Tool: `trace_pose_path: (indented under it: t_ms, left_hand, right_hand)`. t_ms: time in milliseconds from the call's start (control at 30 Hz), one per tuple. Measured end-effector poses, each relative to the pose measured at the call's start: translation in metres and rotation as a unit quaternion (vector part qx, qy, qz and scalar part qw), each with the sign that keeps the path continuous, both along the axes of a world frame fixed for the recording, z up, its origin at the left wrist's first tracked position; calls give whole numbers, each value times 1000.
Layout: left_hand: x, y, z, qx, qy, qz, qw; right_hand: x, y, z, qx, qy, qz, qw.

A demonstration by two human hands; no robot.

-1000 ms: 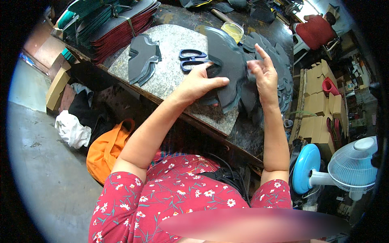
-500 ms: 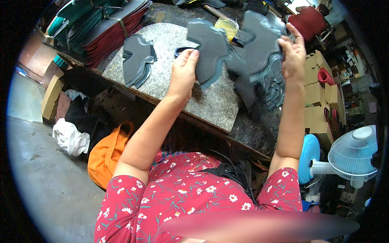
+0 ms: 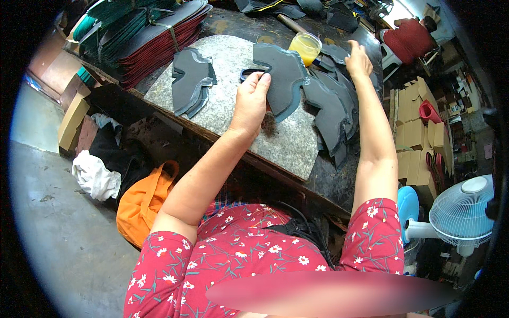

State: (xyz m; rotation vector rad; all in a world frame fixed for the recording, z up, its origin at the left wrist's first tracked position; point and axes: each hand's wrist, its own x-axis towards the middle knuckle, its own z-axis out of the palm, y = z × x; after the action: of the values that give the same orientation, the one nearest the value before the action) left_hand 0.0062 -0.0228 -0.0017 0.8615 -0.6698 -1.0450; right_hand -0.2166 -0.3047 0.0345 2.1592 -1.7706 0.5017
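My left hand (image 3: 251, 103) pinches a dark grey, curved cut-out sheet piece (image 3: 286, 87) by its left edge, above a speckled grey stone slab (image 3: 228, 58). Partly hidden behind that hand is a dark blue loop (image 3: 246, 73), perhaps a handle. Farther right, my right hand (image 3: 359, 61) is raised with its index finger stretched out and nothing visible in it. Just below it, several similar grey pieces (image 3: 333, 114) lie overlapping on the dark table. A small stack of grey pieces (image 3: 190, 79) rests on the slab's left part.
A tub of yellow stuff (image 3: 305, 49) stands behind the slab, near a wooden handle (image 3: 290, 23). Bundled red and green sheets (image 3: 159, 50) are stacked at the far left. An orange bag (image 3: 142, 204), a fan (image 3: 461, 206) and cardboard boxes (image 3: 416, 143) surround the table. Another person (image 3: 409, 40) sits far right.
The grey piece from my right hand now lies on the overlapping pile at the right, let go. That hand has moved away and left. My left hand still holds its piece, slightly lower.
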Motion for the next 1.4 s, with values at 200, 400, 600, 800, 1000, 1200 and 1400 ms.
trace_pose_path:
  t_ms: [200, 400, 600, 800, 1000, 1200, 1400]
  left_hand:
    - [-5, 0, 8, 17, 101, -6, 995]
    - [7, 2, 5, 16, 113, -48, 992]
    - [4, -4, 0, -36, 171, -52, 983]
    - [2, -2, 0, -42, 81, -86, 992]
    - [-2, 1, 2, -93, 45, -161, 982]
    - [-3, 8, 7, -58, 46, -218, 973]
    - [-4, 12, 12, -31, -30, -197, 979]
  right_hand:
    - [32, 8, 32, 33, -146, 172, 974]
    - [102, 41, 15, 40, 95, 173, 980]
    - [86, 54, 63, 41, -3, 230, 972]
    - [54, 116, 54, 41, 36, 249, 967]
    - [38, 202, 52, 91, -298, 393, 865]
    - [46, 233, 20, 131, -361, 433, 816]
    - [32, 223, 16, 201, -446, 483, 726]
